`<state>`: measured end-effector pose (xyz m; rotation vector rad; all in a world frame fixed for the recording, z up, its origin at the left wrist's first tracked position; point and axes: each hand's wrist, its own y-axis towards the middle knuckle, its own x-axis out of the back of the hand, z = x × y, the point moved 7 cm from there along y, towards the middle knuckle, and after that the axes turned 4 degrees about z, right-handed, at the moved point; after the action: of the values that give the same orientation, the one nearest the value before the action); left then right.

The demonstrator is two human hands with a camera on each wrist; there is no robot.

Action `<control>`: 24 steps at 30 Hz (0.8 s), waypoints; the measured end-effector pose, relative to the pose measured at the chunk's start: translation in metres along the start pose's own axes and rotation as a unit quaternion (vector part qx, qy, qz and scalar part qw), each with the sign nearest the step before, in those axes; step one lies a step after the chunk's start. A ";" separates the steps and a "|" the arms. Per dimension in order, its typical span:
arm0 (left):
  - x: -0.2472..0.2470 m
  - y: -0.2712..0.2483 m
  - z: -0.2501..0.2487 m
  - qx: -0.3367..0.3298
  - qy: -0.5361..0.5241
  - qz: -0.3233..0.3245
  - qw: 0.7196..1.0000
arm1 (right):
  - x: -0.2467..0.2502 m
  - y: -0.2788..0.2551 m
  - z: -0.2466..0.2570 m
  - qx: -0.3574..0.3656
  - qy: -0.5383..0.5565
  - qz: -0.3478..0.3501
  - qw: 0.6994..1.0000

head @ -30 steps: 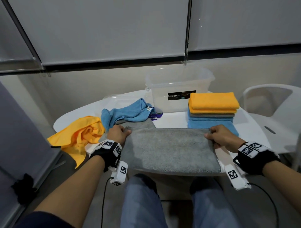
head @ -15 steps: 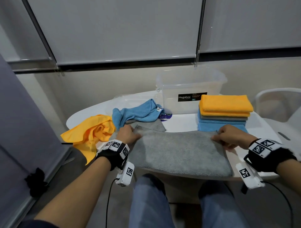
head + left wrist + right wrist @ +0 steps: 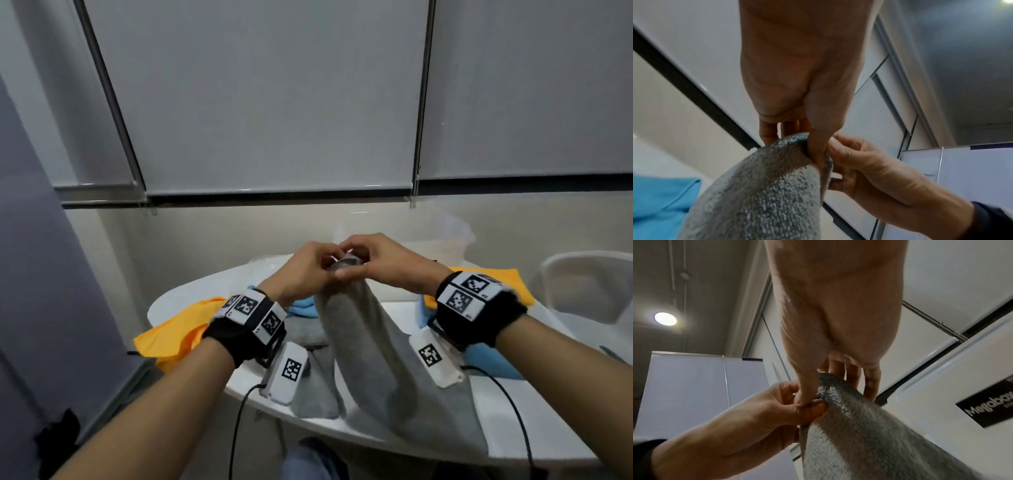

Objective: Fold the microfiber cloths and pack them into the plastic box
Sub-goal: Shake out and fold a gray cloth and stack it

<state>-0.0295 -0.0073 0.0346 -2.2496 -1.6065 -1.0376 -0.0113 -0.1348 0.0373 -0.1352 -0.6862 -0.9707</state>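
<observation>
A: What lies at nine o'clock on the white round counter [image 3: 534,425]?

B: A crumpled orange microfiber cloth [image 3: 171,334], spilling over the counter's edge. Just toward three o'clock from it, a loose light-blue microfiber cloth [image 3: 301,306] shows behind the left wrist.

A: And the hands?

B: The left hand [image 3: 305,270] is raised above the counter's middle, thumb and fingers pinching the top edge of the grey terry microfiber cloth [image 3: 376,346]. The left wrist view shows the thumb pressed into the cloth's hemmed corner.

A: Is the right hand closed as well?

B: Yes. The right hand [image 3: 380,263] meets the left, fingertips touching, and pinches the same top edge of the grey cloth between thumb and forefinger; its other fingers are spread behind the fabric.

A: Where is the grey cloth, then?

B: It hangs from the joined hands toward six o'clock, draping down onto the counter, with its lower end past the near edge.

A: What sits further toward three o'clock?

B: The clear plastic storage box [image 3: 442,236] with a black label stands at twelve o'clock behind the hands. Beside it, at about two o'clock, a stack of folded orange and blue cloths [image 3: 513,284] lies partly hidden by the right wrist. A white plastic chair [image 3: 589,274] stands past the counter at three o'clock.
</observation>
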 end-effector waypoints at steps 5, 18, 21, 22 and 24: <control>0.034 0.005 -0.034 0.003 -0.021 -0.003 1.000 | 0.055 -0.006 0.032 0.008 0.018 -0.084 0.996; 0.136 -0.001 -0.091 -0.095 -0.065 -0.091 0.989 | 0.165 -0.033 0.086 0.016 0.093 -0.150 0.984; 0.144 0.011 -0.098 -0.090 -0.085 -0.118 0.985 | 0.172 -0.033 0.094 0.009 0.107 -0.163 0.981; 0.147 0.015 -0.098 -0.087 -0.084 -0.130 0.984 | 0.173 -0.032 0.096 0.008 0.106 -0.167 0.980; 0.151 0.022 -0.099 -0.081 -0.105 -0.155 0.979 | 0.176 -0.029 0.098 0.011 0.106 -0.173 0.979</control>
<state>-0.0268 0.0469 0.2083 -2.3291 -2.0835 -1.0661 -0.0154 -0.2378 0.2125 0.1114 -0.5319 -1.2906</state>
